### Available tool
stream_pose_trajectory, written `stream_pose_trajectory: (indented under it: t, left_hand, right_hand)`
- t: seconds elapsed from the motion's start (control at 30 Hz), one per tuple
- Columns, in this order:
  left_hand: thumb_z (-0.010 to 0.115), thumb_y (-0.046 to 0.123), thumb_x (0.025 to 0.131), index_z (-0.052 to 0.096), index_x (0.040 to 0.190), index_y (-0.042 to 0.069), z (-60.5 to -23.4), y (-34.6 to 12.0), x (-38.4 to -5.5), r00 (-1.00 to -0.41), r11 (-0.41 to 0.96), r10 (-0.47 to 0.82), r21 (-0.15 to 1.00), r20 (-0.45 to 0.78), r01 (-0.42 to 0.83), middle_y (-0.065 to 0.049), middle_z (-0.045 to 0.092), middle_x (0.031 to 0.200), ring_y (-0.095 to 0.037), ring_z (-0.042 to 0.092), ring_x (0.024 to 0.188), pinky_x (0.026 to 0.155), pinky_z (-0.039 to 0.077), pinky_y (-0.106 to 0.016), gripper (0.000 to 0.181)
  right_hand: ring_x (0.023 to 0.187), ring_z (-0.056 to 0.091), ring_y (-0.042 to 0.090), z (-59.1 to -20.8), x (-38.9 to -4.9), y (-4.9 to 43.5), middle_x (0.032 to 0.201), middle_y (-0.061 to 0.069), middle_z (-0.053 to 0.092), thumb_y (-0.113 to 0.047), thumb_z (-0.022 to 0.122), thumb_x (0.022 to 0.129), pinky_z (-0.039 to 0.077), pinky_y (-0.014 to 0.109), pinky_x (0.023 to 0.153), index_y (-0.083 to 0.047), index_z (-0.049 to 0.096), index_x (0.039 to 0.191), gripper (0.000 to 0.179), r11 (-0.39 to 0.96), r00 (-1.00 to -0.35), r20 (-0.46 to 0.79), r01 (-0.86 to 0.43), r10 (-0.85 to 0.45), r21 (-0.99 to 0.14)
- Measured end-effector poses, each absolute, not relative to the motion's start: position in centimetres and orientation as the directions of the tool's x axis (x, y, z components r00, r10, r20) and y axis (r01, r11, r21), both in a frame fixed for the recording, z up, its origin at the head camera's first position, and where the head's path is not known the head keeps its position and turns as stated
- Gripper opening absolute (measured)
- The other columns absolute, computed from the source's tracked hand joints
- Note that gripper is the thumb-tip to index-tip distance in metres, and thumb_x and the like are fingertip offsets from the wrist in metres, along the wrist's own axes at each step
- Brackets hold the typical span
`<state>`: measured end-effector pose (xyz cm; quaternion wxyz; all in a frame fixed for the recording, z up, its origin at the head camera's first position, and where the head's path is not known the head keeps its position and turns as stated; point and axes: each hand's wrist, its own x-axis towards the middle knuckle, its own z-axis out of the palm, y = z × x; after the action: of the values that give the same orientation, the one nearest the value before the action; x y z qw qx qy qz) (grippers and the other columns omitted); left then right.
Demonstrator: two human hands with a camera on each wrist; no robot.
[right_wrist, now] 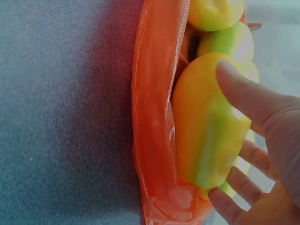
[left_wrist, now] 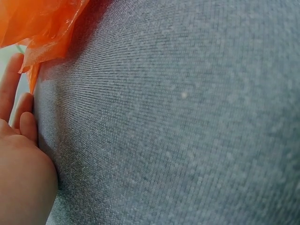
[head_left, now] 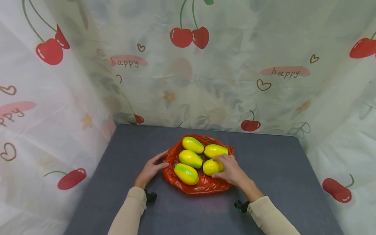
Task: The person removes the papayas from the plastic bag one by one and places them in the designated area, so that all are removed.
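Note:
Several glossy yellow-green papayas lie in an opened red plastic bag (head_left: 202,188) with its rim spread low around them. My right hand (head_left: 233,169) is over the bag's right side, thumb and fingers around the near right papaya (head_left: 211,167). In the right wrist view, the thumb lies on top of that papaya (right_wrist: 206,122) and the other fingers reach along its far side. At the bag's left edge is my left hand (head_left: 151,169), its thumb and fingertips right at the rim. The left wrist view shows its fingers (left_wrist: 9,84) fairly straight beside the bag's orange-looking plastic (left_wrist: 47,37).
The bag lies on a dark grey table (head_left: 264,156). A pale curtain (head_left: 223,65) printed with cherries and hearts hangs behind the table and along both sides. Three more papayas form a left-hand column in the bag, with another papaya (head_left: 215,150) at the back right.

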<state>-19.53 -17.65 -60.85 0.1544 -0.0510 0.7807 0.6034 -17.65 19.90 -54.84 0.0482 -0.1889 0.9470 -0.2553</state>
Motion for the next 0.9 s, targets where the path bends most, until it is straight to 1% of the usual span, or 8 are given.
stream_pose_trajectory:
  t: [0.07, 0.23, 0.4, 0.53, 0.7, 0.77, 0.9]
  left_hand:
    - [0.078, 0.047, 0.087, 0.055, 0.141, 0.049, -60.84, -17.59, -19.51, -0.945, 0.264, 0.104, 0.925, -0.309, -0.273, 0.01, 0.049, 0.156, -0.024, 0.029, 0.156, 0.129, 0.017, -0.058, 0.059]
    - [0.078, 0.046, 0.088, 0.054, 0.143, 0.047, -60.79, -17.55, -19.46, -0.945, 0.267, 0.113, 0.926, -0.306, -0.267, 0.009, 0.047, 0.158, -0.024, 0.028, 0.157, 0.129, 0.016, -0.058, 0.06]
    - [0.078, 0.046, 0.088, 0.054, 0.143, 0.047, -60.84, -17.62, -19.56, -0.947, 0.265, 0.113, 0.928, -0.301, -0.263, 0.009, 0.047, 0.159, -0.024, 0.029, 0.157, 0.129, 0.016, -0.058, 0.06]
    - [0.078, 0.047, 0.087, 0.055, 0.142, 0.047, -60.9, -17.58, -19.61, -0.946, 0.268, 0.103, 0.925, -0.306, -0.27, 0.009, 0.047, 0.158, -0.024, 0.03, 0.156, 0.129, 0.016, -0.059, 0.06]
    - [0.078, 0.046, 0.087, 0.056, 0.141, 0.048, -60.83, -17.53, -19.57, -0.945, 0.273, 0.091, 0.921, -0.313, -0.279, 0.01, 0.049, 0.157, -0.024, 0.031, 0.155, 0.128, 0.017, -0.059, 0.058]
    - [0.078, 0.046, 0.087, 0.056, 0.142, 0.047, -60.83, -17.5, -19.58, -0.945, 0.273, 0.089, 0.92, -0.315, -0.281, 0.009, 0.049, 0.157, -0.024, 0.03, 0.155, 0.128, 0.016, -0.059, 0.059]
    - [0.078, 0.047, 0.087, 0.055, 0.143, 0.046, -60.9, -17.42, -19.65, -0.946, 0.273, 0.092, 0.921, -0.311, -0.277, 0.008, 0.048, 0.158, -0.025, 0.029, 0.156, 0.128, 0.015, -0.06, 0.06]
  right_hand:
    - [0.113, 0.048, 0.031, -54.94, -17.6, 19.74, 0.13, 0.007, 0.062, -0.037, 0.089, 0.077, 0.045, 0.049, 0.093, -0.016, 0.065, 0.133, 0.065, 0.808, -0.926, -0.001, -0.33, -0.378, -0.488]
    - [0.107, 0.045, 0.029, -54.9, -17.55, 19.38, 0.126, 0.008, 0.059, -0.034, 0.09, 0.077, 0.041, 0.044, 0.088, -0.016, 0.065, 0.134, 0.065, 0.815, -0.921, 0.003, -0.345, -0.389, -0.466]
    - [0.109, 0.046, 0.029, -54.77, -17.57, 19.22, 0.129, 0.008, 0.058, -0.033, 0.089, 0.078, 0.045, 0.047, 0.09, -0.017, 0.065, 0.134, 0.063, 0.82, -0.918, -0.003, -0.352, -0.396, -0.452]
    - [0.109, 0.046, 0.028, -54.76, -17.59, 19.24, 0.13, 0.007, 0.058, -0.036, 0.088, 0.079, 0.046, 0.047, 0.091, -0.019, 0.065, 0.134, 0.062, 0.828, -0.919, -0.012, -0.349, -0.394, -0.439]
    - [0.108, 0.047, 0.027, -54.62, -17.65, 19.38, 0.127, 0.006, 0.059, -0.039, 0.088, 0.079, 0.044, 0.044, 0.09, -0.019, 0.065, 0.134, 0.063, 0.818, -0.919, 0.017, -0.36, -0.394, -0.448]
    - [0.109, 0.049, 0.027, -54.5, -17.7, 19.45, 0.125, 0.006, 0.059, -0.04, 0.088, 0.078, 0.044, 0.045, 0.092, -0.018, 0.066, 0.133, 0.063, 0.808, -0.917, 0.037, -0.368, -0.397, -0.46]
    - [0.109, 0.054, 0.026, -54.25, -17.67, 19.61, 0.122, 0.005, 0.06, -0.042, 0.087, 0.079, 0.047, 0.047, 0.096, -0.017, 0.066, 0.132, 0.062, 0.793, -0.92, 0.053, -0.363, -0.389, -0.489]
